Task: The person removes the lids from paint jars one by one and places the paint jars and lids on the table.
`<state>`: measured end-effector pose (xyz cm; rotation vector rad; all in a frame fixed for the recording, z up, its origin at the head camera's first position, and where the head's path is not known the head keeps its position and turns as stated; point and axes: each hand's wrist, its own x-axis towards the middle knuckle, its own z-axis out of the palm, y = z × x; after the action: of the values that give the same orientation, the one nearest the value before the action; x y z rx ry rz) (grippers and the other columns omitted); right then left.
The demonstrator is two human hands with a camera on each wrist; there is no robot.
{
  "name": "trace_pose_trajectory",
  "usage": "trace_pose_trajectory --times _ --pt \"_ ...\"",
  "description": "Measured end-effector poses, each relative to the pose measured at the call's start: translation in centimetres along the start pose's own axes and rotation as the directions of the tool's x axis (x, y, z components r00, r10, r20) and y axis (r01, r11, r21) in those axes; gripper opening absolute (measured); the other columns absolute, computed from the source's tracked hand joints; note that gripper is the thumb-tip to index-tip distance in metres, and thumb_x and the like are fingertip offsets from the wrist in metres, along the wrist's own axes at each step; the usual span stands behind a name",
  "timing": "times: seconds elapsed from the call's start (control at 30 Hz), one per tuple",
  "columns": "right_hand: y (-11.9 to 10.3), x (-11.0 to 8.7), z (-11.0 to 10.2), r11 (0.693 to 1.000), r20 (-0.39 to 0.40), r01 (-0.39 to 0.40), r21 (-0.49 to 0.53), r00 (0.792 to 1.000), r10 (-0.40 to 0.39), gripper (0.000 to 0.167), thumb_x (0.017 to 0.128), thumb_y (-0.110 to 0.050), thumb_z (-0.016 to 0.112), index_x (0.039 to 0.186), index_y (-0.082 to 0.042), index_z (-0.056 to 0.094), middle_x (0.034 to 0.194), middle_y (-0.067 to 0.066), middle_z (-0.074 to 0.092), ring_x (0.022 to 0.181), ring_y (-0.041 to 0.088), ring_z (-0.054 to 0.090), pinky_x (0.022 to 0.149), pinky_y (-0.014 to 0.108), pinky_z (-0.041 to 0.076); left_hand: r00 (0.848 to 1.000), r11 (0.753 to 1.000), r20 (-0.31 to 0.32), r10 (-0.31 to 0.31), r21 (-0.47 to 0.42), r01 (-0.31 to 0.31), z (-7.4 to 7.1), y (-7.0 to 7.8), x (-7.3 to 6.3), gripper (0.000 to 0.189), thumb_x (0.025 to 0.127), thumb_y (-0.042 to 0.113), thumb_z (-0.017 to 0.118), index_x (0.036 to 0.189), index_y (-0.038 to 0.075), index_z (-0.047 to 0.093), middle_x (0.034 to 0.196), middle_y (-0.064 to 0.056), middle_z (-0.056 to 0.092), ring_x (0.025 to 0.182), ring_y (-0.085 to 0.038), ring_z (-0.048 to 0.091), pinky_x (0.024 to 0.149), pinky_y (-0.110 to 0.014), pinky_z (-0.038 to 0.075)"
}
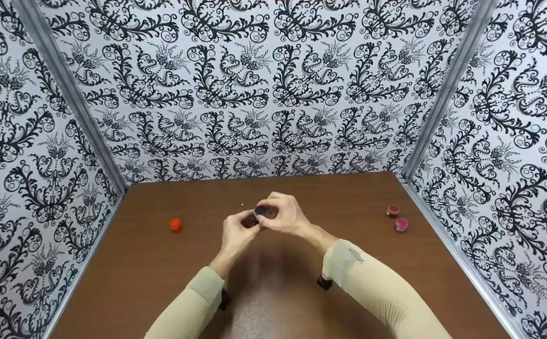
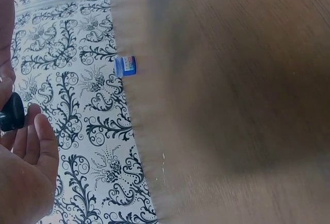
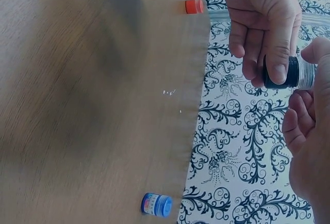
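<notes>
Black jar — between both hands, seemingly pinched

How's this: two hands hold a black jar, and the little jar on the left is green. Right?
Not green: the little jar on the left is orange in the head view. The left hand and right hand do hold the black jar.

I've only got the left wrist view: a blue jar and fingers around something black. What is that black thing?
Observer: One end of a small jar; the right wrist view shows its other end is clear and ridged.
Operator: Is there anything besides my blue jar?
Observer: An orange pot stands on the left of the table.
Operator: And on the right?
Observer: The head view shows a red pot and a pink pot there, close together.
</notes>
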<state>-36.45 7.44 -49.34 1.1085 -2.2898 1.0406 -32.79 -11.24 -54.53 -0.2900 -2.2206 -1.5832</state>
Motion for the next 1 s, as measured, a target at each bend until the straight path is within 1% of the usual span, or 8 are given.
trace_pose_trajectory --times 0.23,0.3,0.47,0.53,0.67,0.77,0.87,1.0 --pt "0.0 0.0 -0.1 1.0 -0.011 -0.004 -0.012 1.0 0.004 0.032 0.086 -0.022 0.085 0.111 -0.004 0.087 0.095 0.013 0.08 0.082 0.029 0.074 0.073 0.032 0.06 1.0 1.0 -0.009 -0.002 0.006 0.002 0.0 -0.3 0.2 0.024 0.088 0.008 0.092 0.112 0.004 0.088 0.098 -0.014 0.088 0.083 -0.026 0.082 0.071 -0.017 0.06" --pt "0.1 -0.1 -0.1 1.0 -0.019 0.004 -0.015 1.0 -0.004 0.031 0.085 -0.023 0.086 0.11 -0.004 0.087 0.094 0.013 0.08 0.082 0.028 0.074 0.073 0.031 0.059 1.0 1.0 -0.017 -0.008 0.014 0.008 -0.1 -0.3 0.3 0.024 0.089 0.008 0.092 0.112 0.004 0.088 0.098 -0.014 0.088 0.083 -0.026 0.082 0.07 -0.016 0.059" --pt "0.3 -0.3 0.1 1.0 -0.043 0.024 -0.017 0.999 -0.025 0.03 0.084 -0.024 0.086 0.108 -0.007 0.087 0.092 0.011 0.079 0.08 0.027 0.073 0.072 0.029 0.057 0.999 0.999 -0.036 -0.012 0.05 0.014 -0.2 -0.3 0.3 0.026 0.088 0.009 0.093 0.113 0.006 0.088 0.097 -0.013 0.088 0.08 -0.02 0.079 0.069 -0.016 0.057" --pt "0.4 -0.4 0.2 1.0 -0.048 0.024 -0.014 0.999 -0.025 0.029 0.083 -0.023 0.086 0.107 -0.007 0.087 0.092 0.011 0.08 0.08 0.027 0.073 0.073 0.029 0.057 0.999 0.998 -0.041 -0.008 0.058 0.01 -0.3 -0.3 0.3 0.027 0.087 0.009 0.094 0.113 0.006 0.088 0.096 -0.013 0.087 0.079 -0.023 0.079 0.068 -0.016 0.056" --pt "0.4 -0.7 0.3 1.0 -0.049 0.02 -0.011 0.999 -0.021 0.028 0.082 -0.022 0.086 0.106 -0.007 0.087 0.092 0.011 0.08 0.082 0.027 0.075 0.074 0.032 0.06 0.999 0.998 -0.045 0.001 0.056 0.002 -0.4 -0.4 0.3 0.029 0.085 0.008 0.095 0.113 0.005 0.088 0.096 -0.015 0.087 0.081 -0.033 0.082 0.068 -0.016 0.057" --pt "0.5 -0.9 0.5 1.0 -0.052 0.02 -0.007 0.998 -0.021 0.027 0.083 -0.021 0.087 0.105 -0.007 0.087 0.091 0.011 0.08 0.082 0.027 0.076 0.075 0.034 0.061 0.999 0.999 -0.047 0.007 0.052 -0.004 -0.5 -0.6 0.4 0.03 0.085 0.006 0.095 0.114 0.004 0.088 0.098 -0.016 0.087 0.085 -0.036 0.084 0.07 -0.016 0.059" --pt "0.6 -1.1 0.7 1.0 -0.06 0.022 -0.001 0.998 -0.022 0.026 0.082 -0.021 0.088 0.104 -0.007 0.088 0.09 0.011 0.08 0.081 0.026 0.075 0.073 0.032 0.061 0.998 0.999 -0.056 0.014 0.048 -0.011 -0.5 -0.8 0.4 0.03 0.085 0.004 0.095 0.114 0.002 0.087 0.101 -0.018 0.086 0.088 -0.035 0.085 0.074 -0.021 0.064" --pt "0.7 -1.6 0.9 1.0 -0.062 0.031 0.004 0.998 -0.031 0.024 0.082 -0.019 0.088 0.103 -0.007 0.088 0.088 0.011 0.079 0.077 0.026 0.073 0.069 0.03 0.06 0.997 1.0 -0.073 0.009 0.014 -0.008 -0.5 -0.9 0.5 0.03 0.086 0.001 0.093 0.115 0.0 0.087 0.107 -0.02 0.083 0.094 -0.037 0.086 0.082 -0.037 0.071"
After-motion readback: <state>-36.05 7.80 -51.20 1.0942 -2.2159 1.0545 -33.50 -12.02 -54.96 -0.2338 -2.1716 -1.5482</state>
